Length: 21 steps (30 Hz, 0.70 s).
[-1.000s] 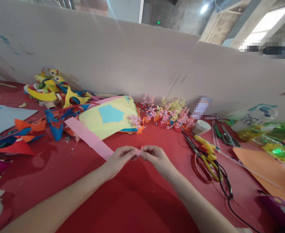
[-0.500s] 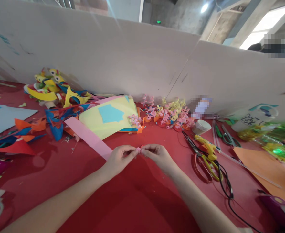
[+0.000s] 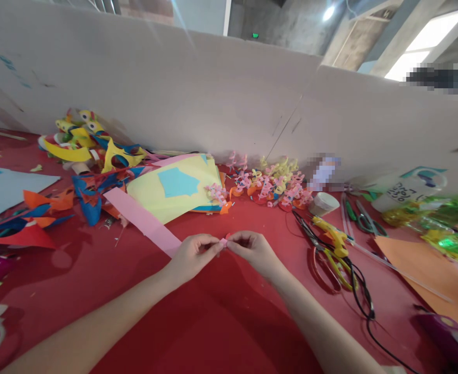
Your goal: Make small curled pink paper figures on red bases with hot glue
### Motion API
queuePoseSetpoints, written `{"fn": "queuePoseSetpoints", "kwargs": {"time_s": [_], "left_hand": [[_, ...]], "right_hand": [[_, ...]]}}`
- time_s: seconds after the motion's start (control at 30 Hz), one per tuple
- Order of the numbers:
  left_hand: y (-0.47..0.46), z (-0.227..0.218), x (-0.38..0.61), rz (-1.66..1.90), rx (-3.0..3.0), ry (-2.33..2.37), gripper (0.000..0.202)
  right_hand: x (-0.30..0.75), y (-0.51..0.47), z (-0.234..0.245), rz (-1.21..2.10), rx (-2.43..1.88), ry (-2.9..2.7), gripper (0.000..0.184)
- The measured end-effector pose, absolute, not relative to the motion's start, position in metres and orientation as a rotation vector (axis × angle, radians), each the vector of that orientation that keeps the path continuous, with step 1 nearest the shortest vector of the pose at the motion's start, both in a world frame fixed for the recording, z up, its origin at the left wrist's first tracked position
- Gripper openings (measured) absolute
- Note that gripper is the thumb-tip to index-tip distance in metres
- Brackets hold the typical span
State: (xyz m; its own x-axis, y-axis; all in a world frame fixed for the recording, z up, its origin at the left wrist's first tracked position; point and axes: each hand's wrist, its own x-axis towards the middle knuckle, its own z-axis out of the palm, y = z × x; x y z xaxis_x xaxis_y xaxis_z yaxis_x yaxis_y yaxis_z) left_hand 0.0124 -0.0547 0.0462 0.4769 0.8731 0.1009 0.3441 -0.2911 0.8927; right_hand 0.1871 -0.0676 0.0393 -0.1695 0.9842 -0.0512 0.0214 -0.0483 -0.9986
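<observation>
A small pink paper piece (image 3: 223,242) is pinched between my two hands above the red table (image 3: 213,322). The fingertips of my left hand (image 3: 193,253) close on its left side. My right hand (image 3: 254,250) pinches the right side, and a bit of red shows by its fingertips. Fingers cover most of the piece, so its full shape is hidden. Just left of my left hand lies a long pink paper strip (image 3: 143,221). Beyond my hands stands a cluster of small pink and yellow curled-paper figures (image 3: 266,182).
Scissors (image 3: 324,254) and a yellow-handled tool (image 3: 332,234) with a black cord lie to the right, near a tape roll (image 3: 324,203) and orange paper (image 3: 427,265). Yellow sheets (image 3: 147,200) and coloured cutouts (image 3: 89,195) lie left. A pale partition (image 3: 198,88) stands behind.
The pink piece has turned slightly between my fingertips, and more of the red bit shows. Both hands stay in nearly the same place.
</observation>
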Motion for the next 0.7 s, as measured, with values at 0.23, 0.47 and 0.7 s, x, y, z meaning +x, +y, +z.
{"fn": "queuePoseSetpoints", "kwargs": {"time_s": [0.23, 0.47, 0.7], "left_hand": [[-0.054, 0.046, 0.013, 0.792, 2.006, 1.088, 0.029], [-0.049, 0.040, 0.009, 0.920, 2.059, 1.078, 0.020], [-0.047, 0.032, 0.010, 0.894, 1.562, 0.949, 0.020]], "right_hand": [[0.182, -0.073, 0.037, 1.052, -1.307, -1.465, 0.012], [0.183, -0.071, 0.031, 1.093, -1.165, -1.482, 0.012], [0.186, -0.073, 0.029, 0.588, -1.104, -1.729, 0.013]]}}
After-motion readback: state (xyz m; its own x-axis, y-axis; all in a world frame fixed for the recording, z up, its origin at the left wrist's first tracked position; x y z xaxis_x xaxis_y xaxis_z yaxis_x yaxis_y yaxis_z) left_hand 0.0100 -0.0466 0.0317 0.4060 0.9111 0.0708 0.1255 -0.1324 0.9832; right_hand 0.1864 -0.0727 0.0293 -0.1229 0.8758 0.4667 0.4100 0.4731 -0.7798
